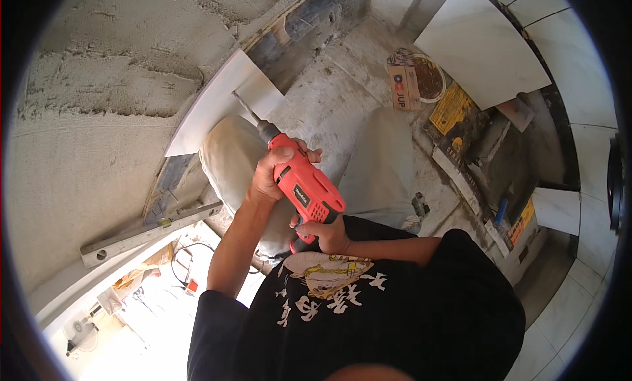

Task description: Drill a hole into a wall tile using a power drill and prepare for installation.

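Note:
A red power drill [306,183] is held in front of my body, tilted up and to the left. My left hand [271,170] wraps around the front of its body, just behind the chuck [266,129]. Around the rear handle, my right hand [324,233] is closed, with its grip partly hidden. A long drill bit [247,108] points at a white tile [224,101] leaning at the foot of the rough wall. The bit's tip overlaps the tile's face in the picture; whether the two touch I cannot tell.
A spirit level [151,231] lies along a ledge at left. Ahead on the right stand a cardboard box [403,86], a round bucket [431,78] and a large pale tile [487,45]. Boards and a blue-handled tool [501,211] lie at right. My knees flank the dusty floor [336,91].

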Action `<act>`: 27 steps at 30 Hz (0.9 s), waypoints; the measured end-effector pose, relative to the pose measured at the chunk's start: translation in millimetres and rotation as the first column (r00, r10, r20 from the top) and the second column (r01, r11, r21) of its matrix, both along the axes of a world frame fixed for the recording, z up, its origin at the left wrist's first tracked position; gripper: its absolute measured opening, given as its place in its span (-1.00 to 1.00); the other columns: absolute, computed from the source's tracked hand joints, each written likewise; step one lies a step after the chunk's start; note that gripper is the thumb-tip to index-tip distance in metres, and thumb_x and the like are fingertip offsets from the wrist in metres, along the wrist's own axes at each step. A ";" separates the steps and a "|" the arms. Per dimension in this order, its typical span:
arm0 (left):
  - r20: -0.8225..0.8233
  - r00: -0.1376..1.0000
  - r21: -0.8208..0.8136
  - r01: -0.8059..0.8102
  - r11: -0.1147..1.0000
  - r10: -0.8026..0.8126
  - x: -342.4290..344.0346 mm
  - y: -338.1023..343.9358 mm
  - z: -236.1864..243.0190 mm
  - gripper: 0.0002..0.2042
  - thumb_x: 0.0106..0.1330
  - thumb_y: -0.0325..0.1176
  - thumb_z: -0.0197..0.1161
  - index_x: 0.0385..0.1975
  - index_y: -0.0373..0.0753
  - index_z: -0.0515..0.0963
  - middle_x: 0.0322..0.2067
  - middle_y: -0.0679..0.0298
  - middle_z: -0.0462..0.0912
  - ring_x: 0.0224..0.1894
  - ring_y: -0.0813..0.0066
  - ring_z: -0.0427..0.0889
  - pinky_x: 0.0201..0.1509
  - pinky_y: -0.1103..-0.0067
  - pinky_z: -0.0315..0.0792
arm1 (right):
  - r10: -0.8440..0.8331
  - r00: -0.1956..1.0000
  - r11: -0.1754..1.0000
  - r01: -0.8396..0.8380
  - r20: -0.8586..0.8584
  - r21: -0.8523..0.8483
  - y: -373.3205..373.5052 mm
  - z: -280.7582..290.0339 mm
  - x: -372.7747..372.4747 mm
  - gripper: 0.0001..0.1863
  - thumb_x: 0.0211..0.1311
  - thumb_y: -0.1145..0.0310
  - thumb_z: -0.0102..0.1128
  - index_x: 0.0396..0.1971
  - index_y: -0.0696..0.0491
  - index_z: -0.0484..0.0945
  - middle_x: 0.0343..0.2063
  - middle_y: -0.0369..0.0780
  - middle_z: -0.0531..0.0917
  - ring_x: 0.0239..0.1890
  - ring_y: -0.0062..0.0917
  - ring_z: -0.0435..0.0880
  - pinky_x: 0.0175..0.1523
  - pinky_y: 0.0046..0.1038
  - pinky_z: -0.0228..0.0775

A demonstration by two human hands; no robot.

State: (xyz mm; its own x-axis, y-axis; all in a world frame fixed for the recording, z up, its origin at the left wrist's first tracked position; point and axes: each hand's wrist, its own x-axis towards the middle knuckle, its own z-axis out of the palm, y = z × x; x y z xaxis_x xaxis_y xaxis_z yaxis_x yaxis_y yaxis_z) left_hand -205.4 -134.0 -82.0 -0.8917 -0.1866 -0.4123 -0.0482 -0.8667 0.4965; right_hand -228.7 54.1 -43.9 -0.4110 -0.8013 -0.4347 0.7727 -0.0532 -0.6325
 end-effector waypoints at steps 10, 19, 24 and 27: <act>-0.016 1.000 -0.014 -0.011 1.000 0.010 -6.2 2.9 5.5 -0.64 0.05 -0.21 0.29 -0.23 -0.33 0.52 -0.34 0.05 0.71 -0.15 0.19 0.66 0.55 0.26 0.08 | 0.040 0.999 0.998 -0.040 0.007 0.038 4.7 -6.4 0.2 -0.76 -0.05 0.59 0.22 -0.29 0.17 0.55 -0.47 -0.28 0.65 -0.46 -0.64 0.59 -0.34 -0.56 0.44; -0.023 1.000 0.011 -0.018 1.000 0.018 -6.0 3.0 6.2 -0.64 0.04 -0.22 0.30 -0.23 -0.33 0.53 -0.35 0.05 0.70 -0.14 0.18 0.64 0.55 0.27 0.07 | 0.095 0.995 0.995 -0.094 -0.010 0.044 5.4 -3.9 -1.8 -0.72 -0.07 0.60 0.18 -0.25 0.18 0.56 -0.43 -0.24 0.67 -0.38 -0.60 0.63 -0.26 -0.54 0.47; -0.012 1.000 0.015 0.003 1.000 -0.003 -4.0 2.1 1.9 -0.64 0.05 -0.21 0.32 -0.21 -0.31 0.54 -0.32 0.06 0.71 0.00 0.14 0.60 0.50 0.27 0.14 | 0.047 0.998 0.999 -0.048 0.040 0.019 2.7 0.1 -2.7 -0.76 -0.01 0.62 0.21 -0.27 0.18 0.54 -0.47 -0.28 0.64 -0.51 -0.65 0.58 -0.38 -0.55 0.50; 0.012 1.000 0.011 0.010 1.000 -0.010 -2.6 1.4 2.0 -0.64 0.05 -0.21 0.33 -0.21 -0.30 0.54 -0.31 0.06 0.71 0.05 0.12 0.58 0.48 0.27 0.17 | 0.053 0.998 0.999 -0.053 0.039 0.004 3.7 -9.0 0.3 -0.73 -0.03 0.61 0.22 -0.24 0.19 0.54 -0.44 -0.27 0.65 -0.47 -0.64 0.60 -0.35 -0.55 0.49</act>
State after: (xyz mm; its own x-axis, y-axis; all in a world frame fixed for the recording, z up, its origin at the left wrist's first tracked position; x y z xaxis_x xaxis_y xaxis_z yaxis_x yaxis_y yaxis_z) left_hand -208.0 -132.6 -80.0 -0.8886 -0.1734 -0.4246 -0.0625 -0.8714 0.4867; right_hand -228.5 57.8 -52.9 -0.3506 -0.8194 -0.4535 0.7983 -0.0082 -0.6023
